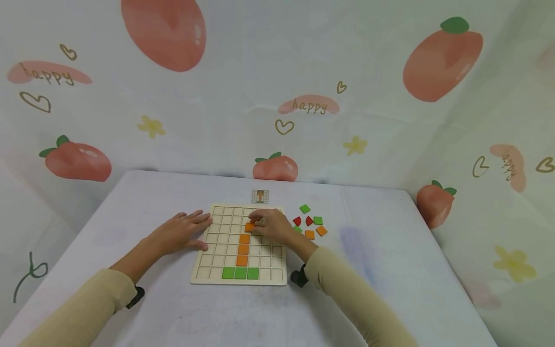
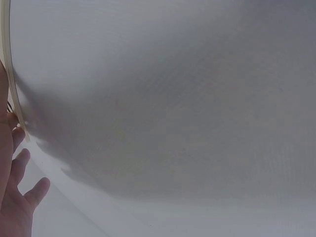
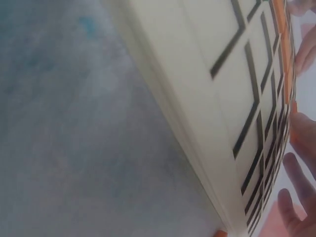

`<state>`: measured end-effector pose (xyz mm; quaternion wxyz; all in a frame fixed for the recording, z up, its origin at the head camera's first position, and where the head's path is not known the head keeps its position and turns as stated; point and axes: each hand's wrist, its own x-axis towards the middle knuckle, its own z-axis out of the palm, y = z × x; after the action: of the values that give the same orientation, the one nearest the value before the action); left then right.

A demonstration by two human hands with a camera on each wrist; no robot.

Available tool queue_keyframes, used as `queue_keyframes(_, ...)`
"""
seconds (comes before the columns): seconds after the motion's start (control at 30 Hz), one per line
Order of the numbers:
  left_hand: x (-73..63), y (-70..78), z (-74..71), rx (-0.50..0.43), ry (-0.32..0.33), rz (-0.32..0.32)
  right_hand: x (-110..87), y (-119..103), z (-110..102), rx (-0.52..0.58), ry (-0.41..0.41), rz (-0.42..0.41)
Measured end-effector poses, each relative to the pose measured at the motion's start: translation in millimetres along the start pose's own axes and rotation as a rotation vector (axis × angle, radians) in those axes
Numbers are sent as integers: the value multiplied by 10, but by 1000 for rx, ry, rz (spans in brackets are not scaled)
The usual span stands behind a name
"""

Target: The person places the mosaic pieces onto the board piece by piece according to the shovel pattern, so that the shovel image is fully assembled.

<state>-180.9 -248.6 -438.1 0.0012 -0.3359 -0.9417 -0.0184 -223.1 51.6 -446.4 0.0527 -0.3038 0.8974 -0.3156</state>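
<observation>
A pale wooden grid board (image 1: 212, 262) lies on the table, its bottom row holding a line of green square tiles (image 1: 240, 273). Above them runs a column of orange square tiles (image 1: 244, 249). My right hand (image 1: 274, 225) pinches another orange tile (image 1: 249, 227) over the cells just above that column; the right wrist view shows this tile (image 3: 294, 129) at the fingertips, low over the grid. My left hand (image 1: 184, 232) rests at the board's left edge with fingers spread, and in the left wrist view its fingers (image 2: 20, 165) lie along that edge.
Right of the board lie loose tiles: green squares (image 1: 318, 220), orange squares (image 1: 321, 231) and red quarter-round pieces (image 1: 309, 220). A small pattern card (image 1: 260, 196) lies behind the board's far edge. The white table (image 1: 151, 299) meets a fruit-printed backdrop (image 1: 225, 130).
</observation>
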Motion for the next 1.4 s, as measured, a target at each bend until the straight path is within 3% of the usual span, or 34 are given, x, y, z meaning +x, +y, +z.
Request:
queue_keyframes(0.6, -1, -1, 5, -10, -10, -4, 58, -2, 85, -94, -35, -18)
queue_keyframes(1.0, -3, -7, -1, 1, -5, 3, 61, 1, 61, -82, -38, -37)
queue_keyframes(1.17, 1, -12, 12, 5, -3, 7, -47, 22, -48, -48, -27, -40)
queue_keyframes(1.4, 5, -15, 10, 8, -4, 7, -359, 205, -358, -18, -20, -7)
